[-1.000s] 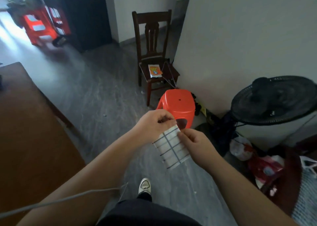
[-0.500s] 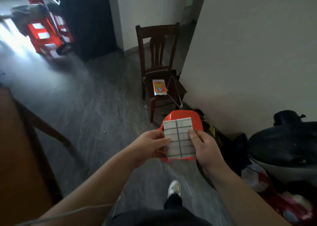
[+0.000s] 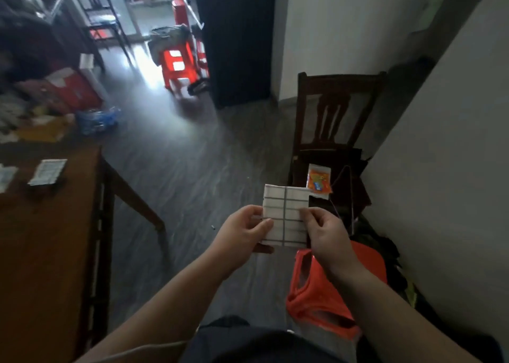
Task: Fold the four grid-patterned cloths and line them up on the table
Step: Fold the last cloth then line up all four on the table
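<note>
Grid cloth (image 3: 286, 216) rising, view swinging toward left table (image 3: 41, 238).
Left hand (image 3: 242, 233) and right hand (image 3: 325, 233) are pinching its side edges, keeping the fold flat.

The left picture edge is cutting off the bench (image 3: 41, 252) and a bench cloth (image 3: 5, 177). Blur is smearing the clutter (image 3: 33, 109) beyond. The right hand (image 3: 325, 233) is covering the held cloth's (image 3: 285, 213) edge; its forearm is hiding part of the stool (image 3: 316, 296).

folded grid cloth (image 3: 286, 215), pinched by both hands
</note>
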The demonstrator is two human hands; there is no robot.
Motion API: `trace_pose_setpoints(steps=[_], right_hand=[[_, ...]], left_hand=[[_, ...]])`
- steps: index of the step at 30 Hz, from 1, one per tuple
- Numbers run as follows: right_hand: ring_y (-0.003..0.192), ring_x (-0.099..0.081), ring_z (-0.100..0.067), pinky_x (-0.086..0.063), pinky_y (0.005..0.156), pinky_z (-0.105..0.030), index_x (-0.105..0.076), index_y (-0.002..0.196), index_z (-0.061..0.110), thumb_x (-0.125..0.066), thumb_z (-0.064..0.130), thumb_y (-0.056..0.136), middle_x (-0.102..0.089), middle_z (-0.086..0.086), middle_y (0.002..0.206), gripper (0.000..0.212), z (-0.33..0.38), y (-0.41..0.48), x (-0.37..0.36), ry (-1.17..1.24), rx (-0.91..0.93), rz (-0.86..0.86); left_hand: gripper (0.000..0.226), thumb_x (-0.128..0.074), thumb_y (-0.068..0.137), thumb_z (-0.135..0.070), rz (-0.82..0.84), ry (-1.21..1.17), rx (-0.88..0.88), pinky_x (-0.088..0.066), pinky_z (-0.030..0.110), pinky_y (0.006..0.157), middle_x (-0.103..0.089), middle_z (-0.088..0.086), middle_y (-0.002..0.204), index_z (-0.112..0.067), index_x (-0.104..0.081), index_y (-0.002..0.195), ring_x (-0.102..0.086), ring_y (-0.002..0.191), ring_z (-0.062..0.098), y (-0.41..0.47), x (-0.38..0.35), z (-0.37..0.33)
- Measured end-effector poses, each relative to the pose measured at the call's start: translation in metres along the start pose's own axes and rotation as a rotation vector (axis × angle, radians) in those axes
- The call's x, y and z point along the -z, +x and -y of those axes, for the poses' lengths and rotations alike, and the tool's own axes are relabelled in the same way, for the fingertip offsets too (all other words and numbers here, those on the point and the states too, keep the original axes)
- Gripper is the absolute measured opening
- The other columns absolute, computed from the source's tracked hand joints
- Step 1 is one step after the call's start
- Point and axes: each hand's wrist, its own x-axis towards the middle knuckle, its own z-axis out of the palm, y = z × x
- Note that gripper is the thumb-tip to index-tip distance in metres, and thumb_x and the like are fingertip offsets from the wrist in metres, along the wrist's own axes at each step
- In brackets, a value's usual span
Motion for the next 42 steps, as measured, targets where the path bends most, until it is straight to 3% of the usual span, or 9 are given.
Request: trace_pose_setpoints(steps=[2, 5, 10, 15, 23, 36, 42], right_hand=[[0.085, -0.073, -0.016, -0.059, 0.074, -0.034, -0.074, 0.091, 0.018, -0.058, 0.033, 0.100, -0.077, 0.000, 0.088, 0.023, 0.008, 0.027, -0.017, 0.021, 0.004, 0.078], [0.080, -0.071, -0.012, -0.055, 0.066, -0.022, -0.073, 0.090, 0.016, -0.057, 0.029, 0.101, -0.076, 0.002, 0.085, 0.024, 0.021, 0.069, -0.050, -0.003, 0.024, 0.162], [0.093, -0.073, -0.029, -0.060, 0.079, -0.046, -0.073, 0.101, 0.011, -0.053, 0.022, 0.104, -0.077, -0.012, 0.097, 0.023, 0.043, 0.146, -0.132, 0.055, -0.031, 0.307], [0.089, -0.074, -0.025, -0.060, 0.066, -0.035, -0.066, 0.110, 0.008, -0.056, 0.014, 0.101, -0.075, -0.013, 0.101, 0.014, 0.093, 0.223, -0.238, 0.034, -0.061, 0.435], [0.088, -0.074, -0.022, -0.064, 0.074, -0.040, -0.065, 0.109, 0.007, -0.058, 0.012, 0.100, -0.074, -0.010, 0.098, 0.012, 0.184, 0.321, -0.389, -0.005, 0.037, 0.533], [0.085, -0.074, -0.024, -0.060, 0.069, -0.032, -0.068, 0.103, 0.008, -0.059, 0.008, 0.099, -0.075, -0.011, 0.093, 0.010, 0.231, 0.550, -0.545, 0.013, 0.073, 0.648], [0.091, -0.072, -0.029, -0.062, 0.079, -0.045, -0.070, 0.101, 0.011, -0.061, 0.007, 0.097, -0.075, -0.011, 0.096, 0.011, 0.274, 0.689, -0.616, -0.026, 0.113, 0.733]], left_hand=[[0.014, -0.059, 0.100, -0.006, -0.071, -0.020, 0.000, -0.064, 0.037, 0.069, -0.074, 0.013, 0.099, -0.005, -0.063, 0.113, -0.074, 0.082, 0.018, 0.017, 0.019, -0.007], [0.014, -0.060, 0.099, -0.006, -0.168, -0.050, -0.007, -0.063, 0.037, 0.068, -0.074, 0.017, 0.101, -0.007, -0.064, 0.112, -0.075, 0.085, 0.023, 0.049, 0.055, -0.008], [0.015, -0.062, 0.098, -0.007, -0.299, -0.114, -0.045, -0.062, 0.038, 0.066, -0.076, 0.015, 0.099, -0.007, -0.066, 0.113, -0.075, 0.089, 0.028, 0.110, 0.133, -0.017], [0.012, -0.061, 0.099, -0.008, -0.447, -0.185, -0.072, -0.064, 0.045, 0.065, -0.074, 0.015, 0.100, -0.006, -0.064, 0.110, -0.074, 0.083, 0.022, 0.175, 0.242, -0.051], [0.013, -0.059, 0.101, -0.018, -0.536, -0.158, -0.104, -0.063, 0.033, 0.071, -0.072, 0.009, 0.106, -0.012, -0.062, 0.111, -0.073, 0.092, 0.020, 0.248, 0.391, -0.121], [0.019, -0.061, 0.100, -0.019, -0.592, -0.230, -0.099, -0.060, 0.030, 0.065, -0.074, 0.012, 0.102, -0.006, -0.060, 0.114, -0.074, 0.083, 0.017, 0.441, 0.540, -0.191], [0.018, -0.059, 0.101, -0.016, -0.711, -0.217, -0.089, -0.058, 0.028, 0.060, -0.073, 0.012, 0.102, -0.003, -0.060, 0.113, -0.071, 0.076, 0.012, 0.560, 0.603, -0.251]])
